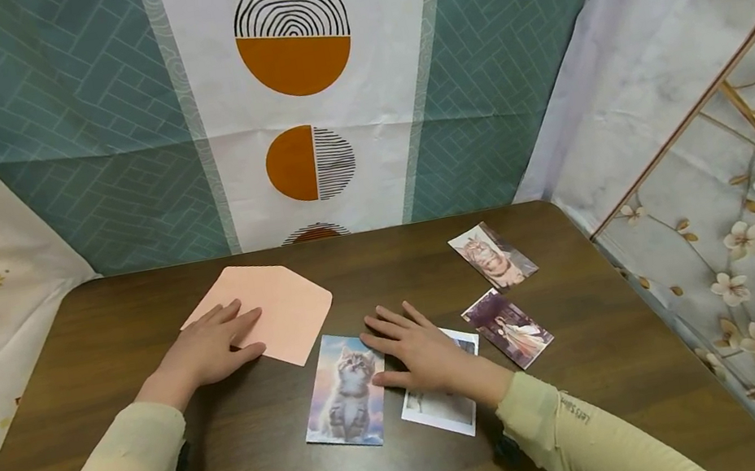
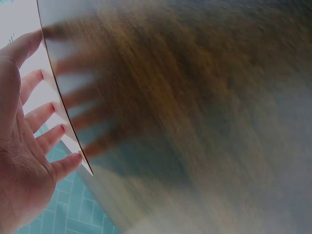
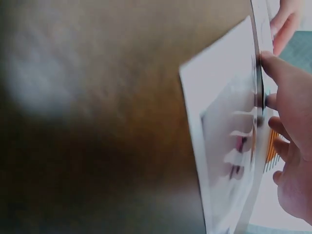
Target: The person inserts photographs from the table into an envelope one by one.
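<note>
My left hand (image 1: pixel 210 348) lies on a pale pink envelope (image 1: pixel 292 306), its fingers spread; in the left wrist view the fingertips meet the envelope's surface near its edge. To the right of it is a card with a grey kitten against a pastel sky (image 1: pixel 348 405). My right hand (image 1: pixel 426 353) reaches across to that card's right edge, fingers extended and apart. Under its palm and wrist lies a white-bordered photo (image 1: pixel 443 416), whose middle is hidden. The right wrist view shows this photo (image 3: pixel 195 92) close by, with its picture blurred.
Toward the table's right side lie a cat picture card (image 1: pixel 492 254) and, just nearer, a purple card with a figure in a flowing dress (image 1: pixel 512 334). A patterned curtain (image 1: pixel 306 115) hangs behind the brown table (image 1: pixel 259 468), with more fabric at both sides.
</note>
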A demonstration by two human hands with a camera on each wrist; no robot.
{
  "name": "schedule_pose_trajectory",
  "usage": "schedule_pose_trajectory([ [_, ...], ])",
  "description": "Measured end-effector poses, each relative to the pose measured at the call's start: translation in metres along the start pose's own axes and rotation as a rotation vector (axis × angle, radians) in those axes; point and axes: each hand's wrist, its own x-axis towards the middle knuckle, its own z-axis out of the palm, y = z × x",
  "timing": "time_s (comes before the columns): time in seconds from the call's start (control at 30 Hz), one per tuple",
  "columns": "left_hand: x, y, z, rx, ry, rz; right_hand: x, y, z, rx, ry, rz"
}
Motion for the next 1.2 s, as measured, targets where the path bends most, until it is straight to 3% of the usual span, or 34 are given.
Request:
schedule_pose_trajectory([
  [0.37, -0.010, -0.003, 0.000, 0.024, -0.011, 0.020, 0.008, 0.027, -0.014, 0.050, -0.085, -0.003],
  [0.73, -0.019, -0.007, -0.008, 0.077, -0.043, 0.060, 0.015, 0.051, -0.015, 0.086, -0.178, 0.026],
  [1.03, -0.021, -0.009, -0.018, 0.120, -0.067, 0.034, 0.024, 0.057, -0.019, 0.115, -0.165, 0.029],
  [1.2, -0.022, -0.007, -0.022, 0.122, -0.042, 0.020, 0.025, 0.061, -0.020, 0.187, -0.117, 0.026],
])
